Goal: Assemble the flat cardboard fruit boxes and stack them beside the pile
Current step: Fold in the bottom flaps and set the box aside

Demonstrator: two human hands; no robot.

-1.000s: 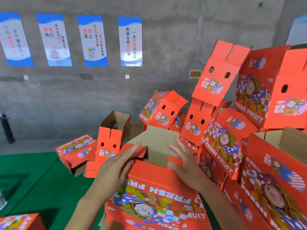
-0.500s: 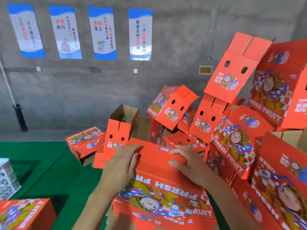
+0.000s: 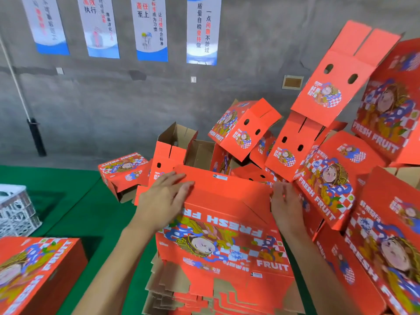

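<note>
the left hand lies flat on the closed top flap of the red fruit box, the right hand presses its right end. the box stands on the flat cardboard stack.

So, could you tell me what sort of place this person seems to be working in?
Probably a packing workshop or warehouse. A heap of assembled red fruit boxes fills the right side, a stack of flat cardboard blanks lies below the hands, and slogan posters hang on a bare concrete wall.

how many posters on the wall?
4, side by side along the top of the wall: far left, second, third, rightmost. Their tops are cropped.
</note>
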